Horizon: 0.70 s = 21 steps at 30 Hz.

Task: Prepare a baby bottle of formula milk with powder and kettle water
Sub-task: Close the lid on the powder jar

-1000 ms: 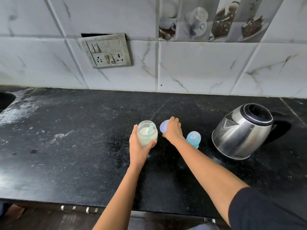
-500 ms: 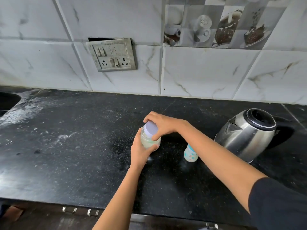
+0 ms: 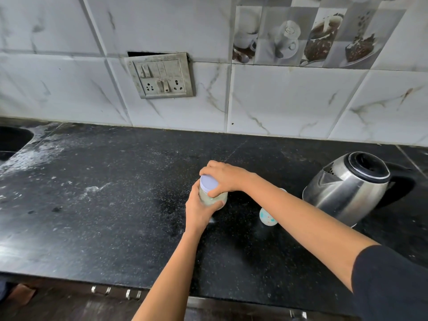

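A: Any writing to read here?
B: None. The tile (image 3: pixel 328 31) at upper right pictures a cup (image 3: pixel 286 40) with a round mark, too blurred to read.
A: And the bottle (image 3: pixel 267 218)?
B: Right of centre, coloured specks only; no legible letters.

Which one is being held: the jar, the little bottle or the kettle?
The powder jar: the left hand grips its side and the right hand holds its pale lid. Neither touches the baby bottle or kettle.
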Tool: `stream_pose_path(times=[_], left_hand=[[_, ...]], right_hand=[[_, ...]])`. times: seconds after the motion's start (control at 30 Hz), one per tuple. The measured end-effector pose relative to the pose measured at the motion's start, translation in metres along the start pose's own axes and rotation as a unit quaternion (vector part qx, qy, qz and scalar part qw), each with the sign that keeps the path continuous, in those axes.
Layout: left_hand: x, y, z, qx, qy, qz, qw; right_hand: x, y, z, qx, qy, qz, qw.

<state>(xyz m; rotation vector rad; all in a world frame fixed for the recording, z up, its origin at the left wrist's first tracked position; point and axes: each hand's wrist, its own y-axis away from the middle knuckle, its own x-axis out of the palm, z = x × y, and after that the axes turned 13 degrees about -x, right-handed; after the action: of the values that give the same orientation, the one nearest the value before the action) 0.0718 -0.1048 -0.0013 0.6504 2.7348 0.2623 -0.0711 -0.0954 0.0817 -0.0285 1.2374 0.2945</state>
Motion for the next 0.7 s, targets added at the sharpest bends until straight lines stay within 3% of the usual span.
stream_pose_path(times=[0.2,0.3,0.37,0.43,0.57,0.7], left_hand=[[0.003,0.002,0.002,-0.004,-0.001,-0.013,1.000],[0.004,0.005,-0.002,-0.007,0.004,-0.024,1.000],[0.003,0.006,-0.003,-0.010,0.008,-0.016,1.000],[0.001,0.004,-0.003,-0.003,0.004,-0.015,1.000],[0.002,0.001,0.000,-0.011,0.003,-0.016,1.000],[0.003,0.002,-0.002,-0.022,0.014,-0.013,1.000]], right_hand=[[0.010,-0.008,0.019,0.108,0.095,-0.051,0.988],[0.021,-0.016,0.026,0.217,0.058,-0.094,0.970],[0.014,-0.016,0.025,0.248,0.024,-0.066,0.966],[-0.003,-0.012,0.016,0.216,0.018,0.016,0.976],[-0.032,-0.007,0.000,0.019,0.016,0.179,0.983],[-0.028,-0.006,0.004,0.008,0.081,0.117,0.990]])
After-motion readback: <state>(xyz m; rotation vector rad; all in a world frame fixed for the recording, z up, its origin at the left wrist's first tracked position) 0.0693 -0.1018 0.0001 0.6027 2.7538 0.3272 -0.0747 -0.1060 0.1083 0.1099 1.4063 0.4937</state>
